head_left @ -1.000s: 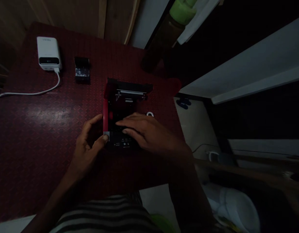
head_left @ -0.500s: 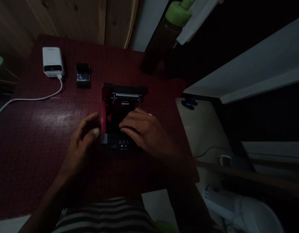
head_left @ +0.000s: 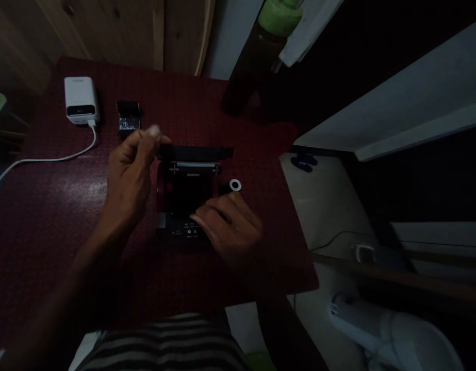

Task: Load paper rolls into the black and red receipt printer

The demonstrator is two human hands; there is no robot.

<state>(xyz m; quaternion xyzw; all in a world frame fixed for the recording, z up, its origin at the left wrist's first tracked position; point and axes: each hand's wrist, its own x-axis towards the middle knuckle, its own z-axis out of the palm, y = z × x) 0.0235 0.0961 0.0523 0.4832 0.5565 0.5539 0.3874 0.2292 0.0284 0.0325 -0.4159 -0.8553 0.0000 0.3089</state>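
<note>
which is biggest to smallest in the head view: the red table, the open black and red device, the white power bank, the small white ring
1. red table
2. open black and red device
3. white power bank
4. small white ring

I look through one camera worn on my head, facing forward and steeply down at the bench. It sits above my own body, so my striped clothing comes in at the bottom edge and my forearms reach up from below. My left fingers and right fingers are fairly near the lens, around the middle, with the black device. The view spreads wide, past the bench's far edge to the wooden wall, and rightward down to the floor.
</note>
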